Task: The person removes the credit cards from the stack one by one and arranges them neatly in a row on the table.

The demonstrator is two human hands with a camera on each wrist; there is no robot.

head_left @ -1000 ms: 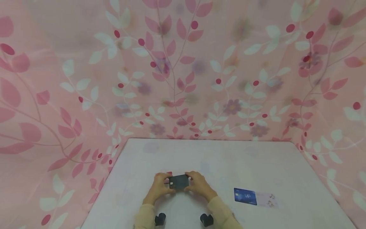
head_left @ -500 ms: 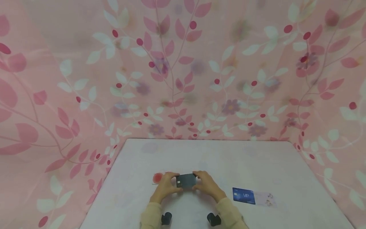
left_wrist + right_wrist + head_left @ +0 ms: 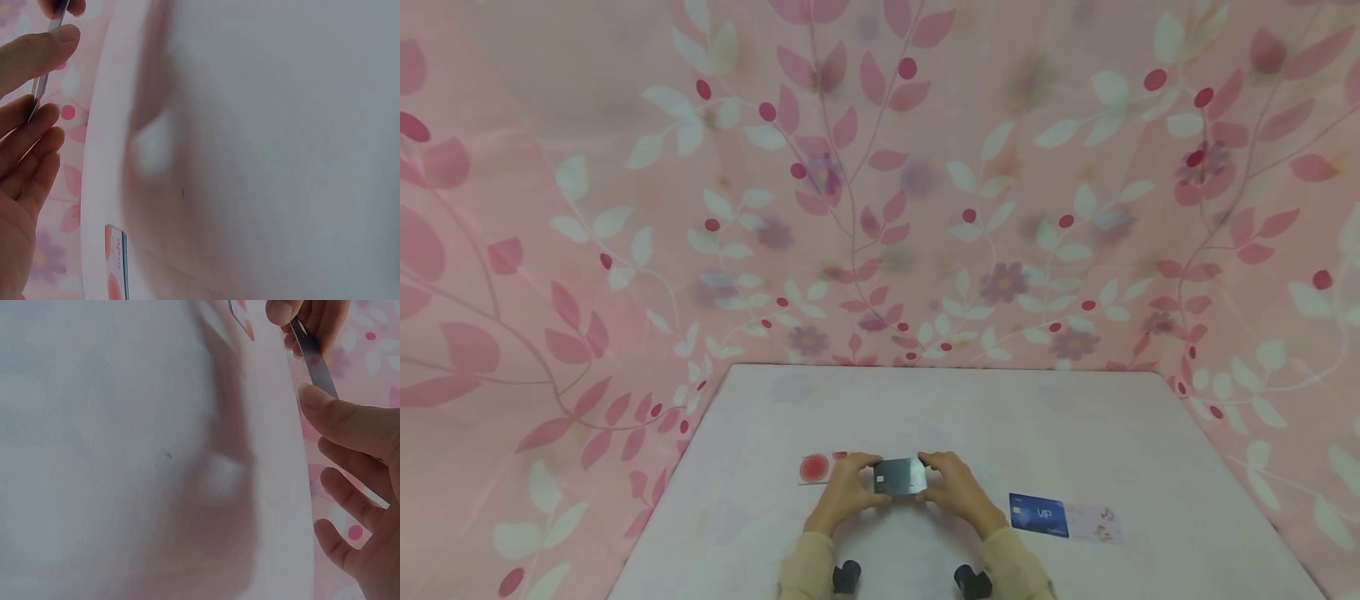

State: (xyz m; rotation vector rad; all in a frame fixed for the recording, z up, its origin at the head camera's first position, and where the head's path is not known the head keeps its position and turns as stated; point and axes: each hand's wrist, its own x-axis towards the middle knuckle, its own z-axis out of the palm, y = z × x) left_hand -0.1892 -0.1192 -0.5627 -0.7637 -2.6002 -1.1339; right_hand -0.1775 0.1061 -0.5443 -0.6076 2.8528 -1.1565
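Observation:
In the head view a dark grey card [image 3: 898,477] with a small pale chip spans the gap between my two hands, raised over the white table. My left hand [image 3: 848,492] pinches its left end between thumb and fingers, and my right hand [image 3: 957,492] pinches the right end. Seen from the left wrist, the card [image 3: 42,84] is nearly edge-on. The right wrist view shows it as a thin dark strip [image 3: 315,362] between the thumbs. Behind my left hand lies a white card with red circles [image 3: 815,468], partly hidden by the fingers.
To the right, a blue VIP card [image 3: 1038,514] lies on the white table [image 3: 970,417], beside a pale card with a small floral print [image 3: 1093,523]. A pink leaf-patterned cloth [image 3: 925,208] rises behind the table's far edge.
Both hands have shifted right with the dark card, uncovering more of the red-circled card at left. A bright glint now shows on the dark card's right part.

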